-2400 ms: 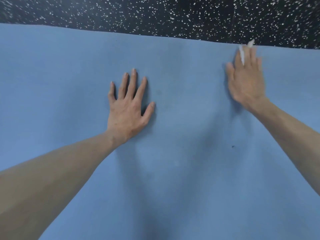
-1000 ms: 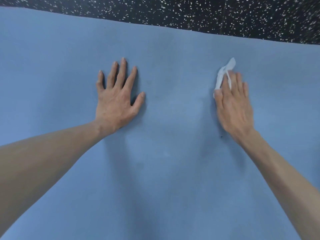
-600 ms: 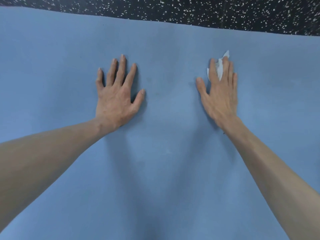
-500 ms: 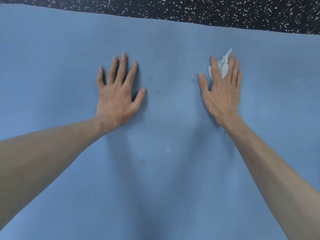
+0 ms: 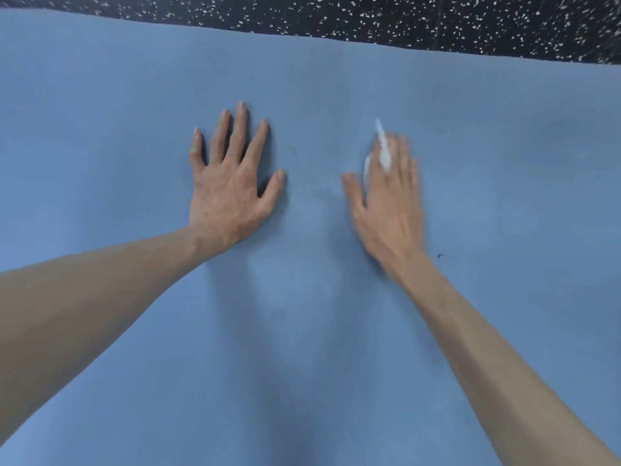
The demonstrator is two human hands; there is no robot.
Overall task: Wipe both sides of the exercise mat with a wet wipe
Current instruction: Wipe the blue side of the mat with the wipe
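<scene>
The black, white-flecked floor point(image 5: 369, 15) carries the blue mat point(image 5: 134, 79), which lies flat on it; bare floor shows only beyond the mat's far edge.

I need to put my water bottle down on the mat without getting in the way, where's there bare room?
Bare mat lies left of the left hand, right of the right hand pressing the wipe, and near you between the forearms. The far strip before the speckled floor is free too. The gap between the hands is narrow.
</scene>
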